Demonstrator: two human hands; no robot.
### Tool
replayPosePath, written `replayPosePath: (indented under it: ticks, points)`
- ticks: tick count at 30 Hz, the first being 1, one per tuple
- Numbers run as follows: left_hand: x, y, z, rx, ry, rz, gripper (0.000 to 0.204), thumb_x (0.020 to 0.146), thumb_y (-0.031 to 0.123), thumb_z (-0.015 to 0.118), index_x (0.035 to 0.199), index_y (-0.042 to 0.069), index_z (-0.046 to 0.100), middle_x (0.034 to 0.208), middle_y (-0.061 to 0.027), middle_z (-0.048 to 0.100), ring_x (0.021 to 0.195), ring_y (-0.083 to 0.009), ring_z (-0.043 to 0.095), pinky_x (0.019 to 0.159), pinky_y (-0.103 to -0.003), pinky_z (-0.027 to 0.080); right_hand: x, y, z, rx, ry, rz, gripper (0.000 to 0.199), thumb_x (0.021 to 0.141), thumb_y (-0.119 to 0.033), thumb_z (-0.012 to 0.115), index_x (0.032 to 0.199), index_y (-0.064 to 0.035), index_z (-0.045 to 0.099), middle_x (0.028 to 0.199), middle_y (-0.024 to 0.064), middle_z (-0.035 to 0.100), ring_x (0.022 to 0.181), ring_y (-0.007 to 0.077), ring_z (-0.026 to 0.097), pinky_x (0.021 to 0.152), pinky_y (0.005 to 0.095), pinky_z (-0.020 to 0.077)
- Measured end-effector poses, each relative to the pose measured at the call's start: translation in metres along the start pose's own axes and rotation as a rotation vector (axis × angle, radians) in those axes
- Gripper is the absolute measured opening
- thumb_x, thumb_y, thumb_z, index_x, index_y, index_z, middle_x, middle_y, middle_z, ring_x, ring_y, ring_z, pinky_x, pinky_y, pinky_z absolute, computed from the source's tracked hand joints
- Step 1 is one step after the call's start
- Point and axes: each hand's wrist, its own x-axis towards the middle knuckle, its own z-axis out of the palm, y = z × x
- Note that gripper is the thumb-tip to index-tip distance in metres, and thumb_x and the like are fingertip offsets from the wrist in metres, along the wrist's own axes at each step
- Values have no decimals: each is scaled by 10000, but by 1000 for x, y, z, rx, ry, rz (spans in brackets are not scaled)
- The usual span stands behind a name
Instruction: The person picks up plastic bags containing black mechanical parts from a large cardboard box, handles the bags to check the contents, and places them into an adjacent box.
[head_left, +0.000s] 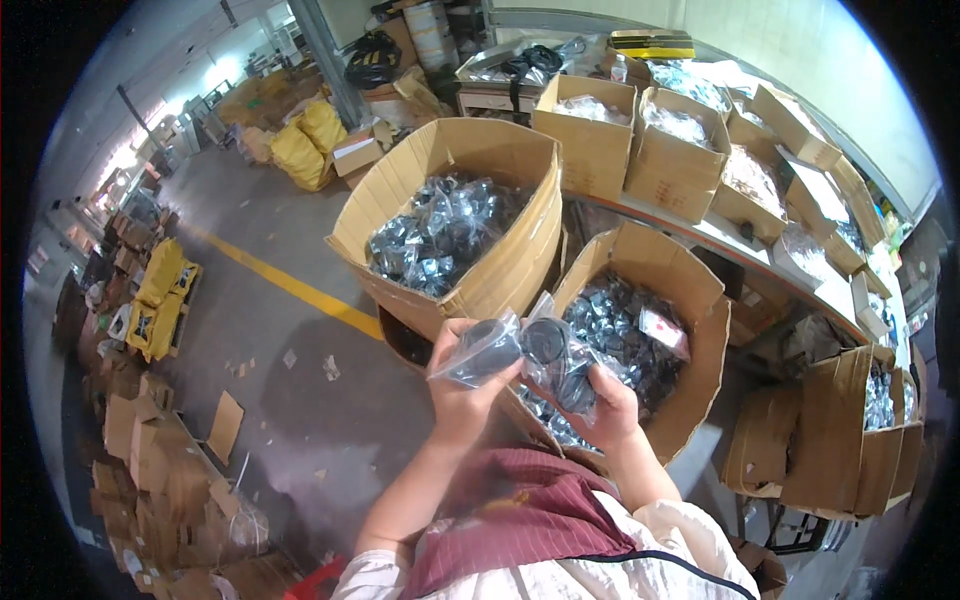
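Note:
My left hand (460, 392) is closed on a clear plastic bag (490, 350) with a dark round part inside. My right hand (613, 412) grips clear plastic bags (560, 372) that also contain black round parts; how many bags there are I cannot make out. Both hands are close together, above the near edge of an open cardboard box (708, 385) full of similar small bagged dark parts (622, 325). Just beyond, a larger cardboard box (515, 285) holds a heap of the same kind of clear bags (450, 225).
A long bench (690, 232) at the right carries several open cartons (672, 180). More cartons (835, 430) stand low at the right. A yellow line (285, 285) crosses the grey floor at the left, near flattened cardboard (165, 510) and yellow sacks (300, 155).

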Motion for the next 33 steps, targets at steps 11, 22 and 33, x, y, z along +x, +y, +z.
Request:
replayPosePath:
  ticks: [11,22,33]
  points:
    - [37,-1,-123,-35,-55,-4,445,748,-54,747,1125,30,527,1057,-68,674,990,-140,645,909,-281,499,62,79,63,-77,-19,119,738,947,-473,614,1501,-49,375,1451,160,514,1370,335,464,1179,625,249]
    - [74,21,-283,-153,1,-84,476,755,-29,749,1157,51,507,1079,-104,688,988,-172,674,862,-299,554,164,200,114,167,-135,279,746,963,-595,497,1530,-131,362,1564,104,387,1462,290,333,1193,685,122]
    - [94,37,-318,-65,56,9,432,794,-78,749,1131,37,504,1044,-51,623,968,-138,635,769,-298,580,217,221,120,259,-99,378,692,982,-586,450,1515,-151,385,1523,113,439,1420,283,395,1192,700,85]
